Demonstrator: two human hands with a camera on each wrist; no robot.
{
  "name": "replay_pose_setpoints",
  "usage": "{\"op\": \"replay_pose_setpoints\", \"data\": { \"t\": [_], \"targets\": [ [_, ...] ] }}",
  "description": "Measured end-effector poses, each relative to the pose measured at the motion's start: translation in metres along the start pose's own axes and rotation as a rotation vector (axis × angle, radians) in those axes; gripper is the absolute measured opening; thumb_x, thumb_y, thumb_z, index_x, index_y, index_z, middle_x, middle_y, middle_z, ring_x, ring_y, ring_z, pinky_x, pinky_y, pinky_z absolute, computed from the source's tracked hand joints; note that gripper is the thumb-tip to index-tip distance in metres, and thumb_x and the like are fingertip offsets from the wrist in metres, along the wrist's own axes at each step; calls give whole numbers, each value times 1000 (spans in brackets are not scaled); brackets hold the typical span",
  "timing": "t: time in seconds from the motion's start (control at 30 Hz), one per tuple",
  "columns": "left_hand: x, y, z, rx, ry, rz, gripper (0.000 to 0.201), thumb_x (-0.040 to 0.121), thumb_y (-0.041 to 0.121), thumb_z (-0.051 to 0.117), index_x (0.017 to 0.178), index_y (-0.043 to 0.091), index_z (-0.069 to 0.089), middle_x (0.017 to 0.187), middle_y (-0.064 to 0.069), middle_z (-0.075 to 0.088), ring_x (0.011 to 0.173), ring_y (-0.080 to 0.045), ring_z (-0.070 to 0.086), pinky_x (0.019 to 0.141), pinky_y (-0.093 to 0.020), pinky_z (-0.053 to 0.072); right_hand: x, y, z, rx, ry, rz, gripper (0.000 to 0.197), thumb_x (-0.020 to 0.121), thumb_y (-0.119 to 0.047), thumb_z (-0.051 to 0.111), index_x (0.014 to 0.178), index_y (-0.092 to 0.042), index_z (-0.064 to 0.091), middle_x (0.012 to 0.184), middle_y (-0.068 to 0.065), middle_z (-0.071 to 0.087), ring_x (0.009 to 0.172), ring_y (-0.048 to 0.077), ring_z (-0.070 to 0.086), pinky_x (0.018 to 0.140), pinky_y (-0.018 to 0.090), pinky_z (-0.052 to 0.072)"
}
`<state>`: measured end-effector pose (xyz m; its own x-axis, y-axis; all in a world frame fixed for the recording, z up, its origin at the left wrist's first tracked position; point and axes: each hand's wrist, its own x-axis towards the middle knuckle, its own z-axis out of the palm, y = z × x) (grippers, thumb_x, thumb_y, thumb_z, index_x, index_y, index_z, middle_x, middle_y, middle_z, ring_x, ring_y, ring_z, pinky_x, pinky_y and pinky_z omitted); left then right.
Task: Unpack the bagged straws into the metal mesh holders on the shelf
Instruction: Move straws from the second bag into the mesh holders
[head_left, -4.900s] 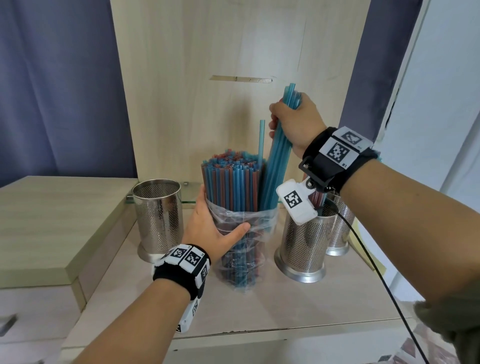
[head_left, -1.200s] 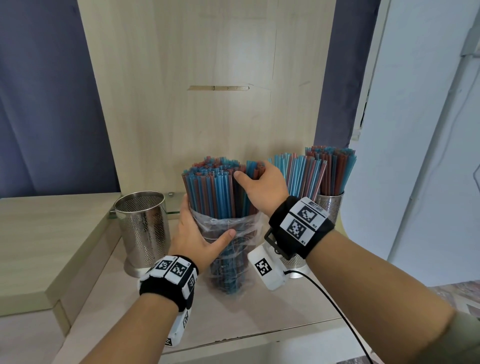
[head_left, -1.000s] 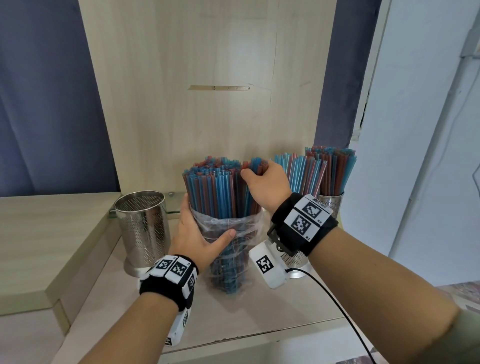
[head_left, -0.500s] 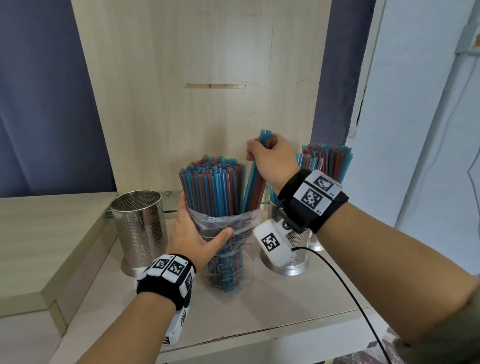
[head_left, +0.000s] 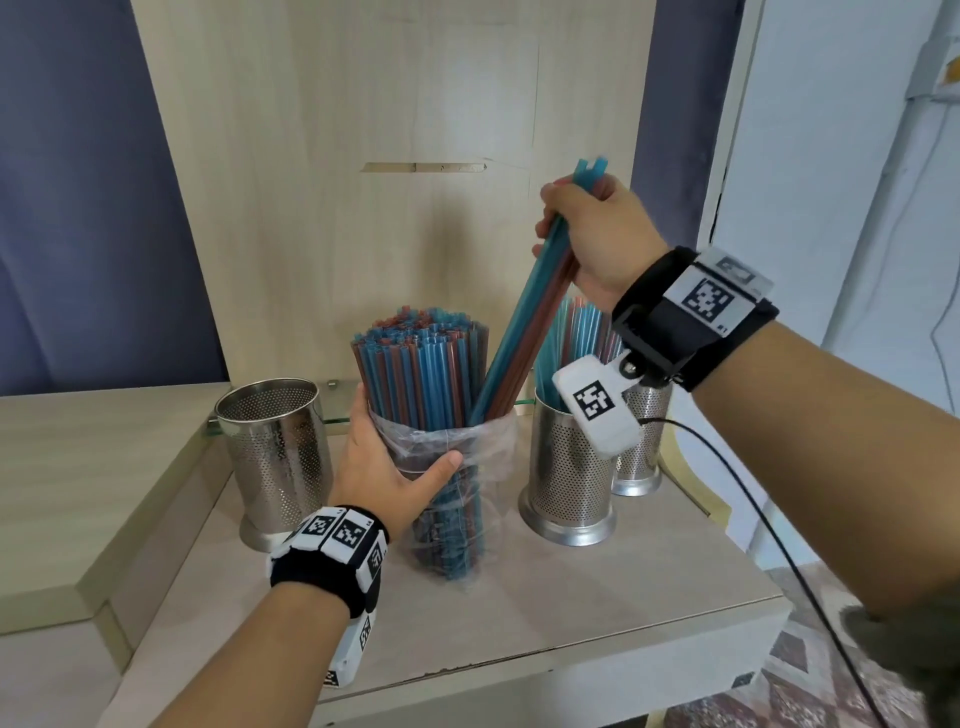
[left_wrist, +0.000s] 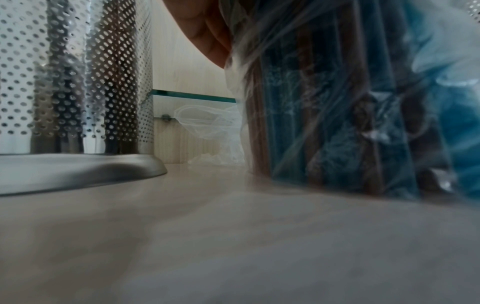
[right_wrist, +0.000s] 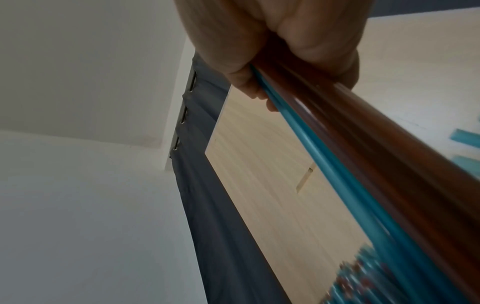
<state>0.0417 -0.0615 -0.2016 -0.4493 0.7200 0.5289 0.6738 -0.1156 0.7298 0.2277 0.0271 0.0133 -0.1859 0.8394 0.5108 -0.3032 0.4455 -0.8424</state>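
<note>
A: Straws (head_left: 421, 374) mostly sit in the clear bag (head_left: 447, 457) on the shelf (head_left: 597, 587). From the head view, how far along?

B: Partway — two holders (head_left: 569, 467) on the right carry straws, the left holder (head_left: 275, 452) looks empty.

A: Left wrist?

B: Left hand (head_left: 387, 475) wraps the bag (left_wrist: 337, 102), steadying it.

A: Right wrist?

B: Right hand (right_wrist: 275, 41) clamps a pulled bunch (right_wrist: 363, 164) — its lower ends reach the bag's mouth.
</note>
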Motion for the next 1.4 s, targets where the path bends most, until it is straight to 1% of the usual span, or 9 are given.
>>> {"op": "replay_pose_setpoints", "data": {
  "t": [0.33,0.53,0.87,0.93,1.0,1.07,1.2,1.3,1.4],
  "targets": [
    [-2,5,-1,-2,19,33,116,64,53,82,152,19,15,145,3,45,129,-11,46,106,-28,38,21,-62,-64,-44,138,-188,9,89,-8,56,94,-11,49,60,-4,53,58,12,57,68,32,57],
    [-3,8,0,-2,25,40,113,66,46,84,151,22,15,146,3,43,131,-13,44,105,-26,35,24,-11,-64,-258,63,-107,10,89,-19,62,84,-20,53,62,-6,58,61,11,59,70,37,50],
    [0,0,1,20,16,33,114,63,54,82,151,23,16,144,4,46,129,-15,48,106,-33,40,2,70,-50,-363,-69,47,17,92,-6,61,78,-14,54,59,2,58,58,16,55,74,33,48],
    [0,0,1,26,17,34,113,63,55,82,150,23,17,143,4,47,128,-15,49,106,-36,42,-6,77,-49,-452,-69,63,7,92,-12,64,90,-12,57,71,4,62,67,19,60,80,35,50],
    [1,-1,2,36,22,34,113,62,56,82,150,22,18,142,3,48,127,-17,50,106,-37,43,-9,75,-50,-648,-18,20,38,89,-20,69,121,-13,48,95,2,60,82,15,59,79,26,47],
    [1,-2,2,43,17,33,114,63,56,82,150,21,18,142,2,48,127,-17,50,105,-36,43,-11,68,-52,-759,-20,-173,67,86,-18,73,140,-17,33,117,3,52,101,13,54,88,24,42],
    [1,-3,1,53,10,30,117,61,61,78,151,20,16,145,0,45,130,-18,48,107,-39,43,-5,65,-57,-1149,-75,-562,85,81,-29,77,149,-12,29,149,15,36,140,31,30,118,42,25],
    [0,-1,1,34,16,40,116,62,57,80,151,20,15,143,1,47,127,-17,50,106,-38,43,-2,74,-65,-1473,-104,-481,82,90,-51,58,155,-22,16,159,16,19,149,37,10,119,51,8],
    [0,-1,1,35,17,47,115,62,56,80,150,20,16,142,1,47,127,-17,50,106,-37,43,-4,88,-74,-1586,-132,-357,71,98,-57,31,156,-27,5,163,13,4,150,36,-2,119,54,-1]
  ]
}}
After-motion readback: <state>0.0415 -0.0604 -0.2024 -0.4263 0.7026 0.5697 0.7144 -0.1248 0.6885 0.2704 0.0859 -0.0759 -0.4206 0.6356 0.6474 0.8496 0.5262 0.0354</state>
